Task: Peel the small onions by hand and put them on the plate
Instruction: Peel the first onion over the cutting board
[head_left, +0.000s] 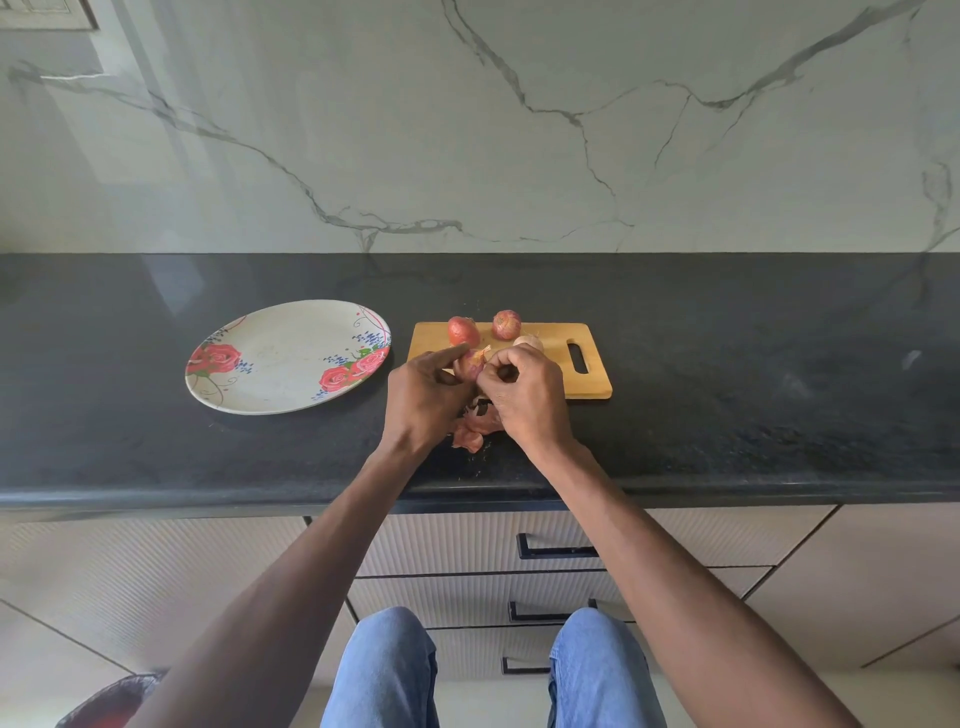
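My left hand (423, 395) holds a small reddish onion (471, 362) over the near left corner of a wooden cutting board (561, 379). My right hand (524, 395) pinches at the onion's skin from the right, fingers curled. Two unpeeled onions, one (462, 330) and another (506, 325), sit at the board's far edge. A paler onion (529, 343) shows just behind my right hand. Loose pink peels (470, 434) lie on the counter below my hands. The floral plate (280, 358) stands to the left with nothing on it.
The black stone counter (727, 389) runs the full width, with a marble wall behind it. Drawers with dark handles (556, 548) sit under the counter's front edge. A dark bin (109, 701) shows at the bottom left by my legs.
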